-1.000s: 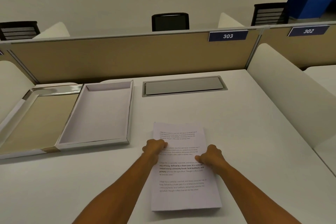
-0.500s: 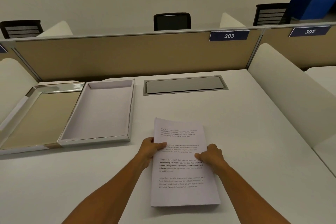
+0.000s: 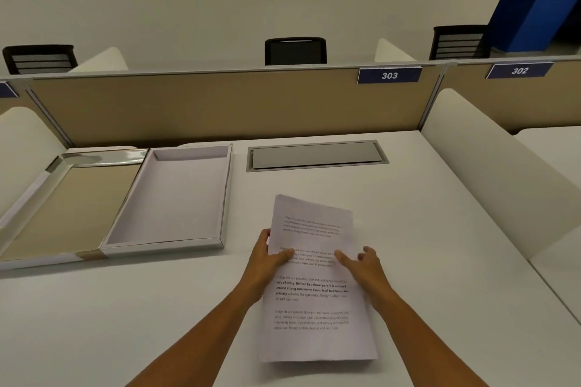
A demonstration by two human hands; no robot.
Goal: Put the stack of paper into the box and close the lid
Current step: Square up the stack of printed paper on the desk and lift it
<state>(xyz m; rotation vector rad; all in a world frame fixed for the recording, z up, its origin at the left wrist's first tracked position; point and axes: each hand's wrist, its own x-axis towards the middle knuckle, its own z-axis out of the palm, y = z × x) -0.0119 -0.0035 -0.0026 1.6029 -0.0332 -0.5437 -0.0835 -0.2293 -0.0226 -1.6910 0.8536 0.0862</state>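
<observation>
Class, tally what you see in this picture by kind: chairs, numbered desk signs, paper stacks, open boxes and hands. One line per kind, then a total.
Chairs: 3
Numbered desk signs: 2
Paper stack: 1
Open box with its lid: 1
Hands: 2, left hand, right hand
Total: 9

Both forearms are bare, with no sleeves, and the left hand (image 3: 267,258) and right hand (image 3: 364,264) are ungloved.

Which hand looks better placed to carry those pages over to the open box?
Probably the left hand: its thumb is on the paper stack, fingers at the left edge, and the open box lies on that side. The right hand looks spread open over the page.
</observation>
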